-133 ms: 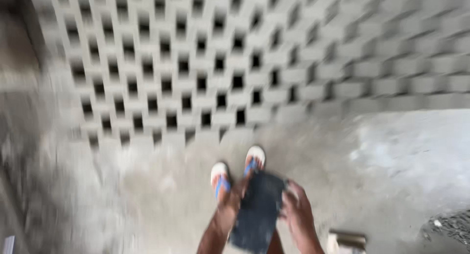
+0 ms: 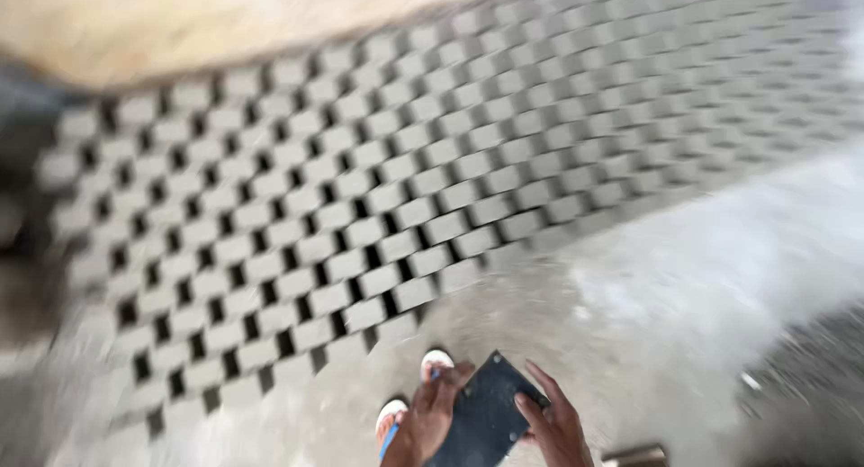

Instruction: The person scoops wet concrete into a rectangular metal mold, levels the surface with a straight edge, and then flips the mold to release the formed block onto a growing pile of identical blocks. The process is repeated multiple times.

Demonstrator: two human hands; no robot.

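My left hand (image 2: 430,415) curls over the left edge of a flat, dark grey rectangular plate (image 2: 486,411), thumb on top, fingers wrapped under where I cannot see them. My right hand (image 2: 555,422) clamps the opposite edge, forefinger stretched along the upper side. Both hands are closed on the plate, which hangs tilted, one corner pointing away from me, in front of my legs and above my feet in their white sandals with blue straps (image 2: 436,363).

I judge this to be the carrying step: the plate is held clear of the pale, dusty concrete floor (image 2: 684,305), and any next move calls for a steady two-handed grip and level footing.

Beyond my feet spread rows of grey concrete blocks (image 2: 360,206) laid out with dark gaps between them. Everything is smeared by motion blur. My wrists are cut off at the bottom edge, and a small brownish object (image 2: 634,455) at the lower right is too cropped to identify.
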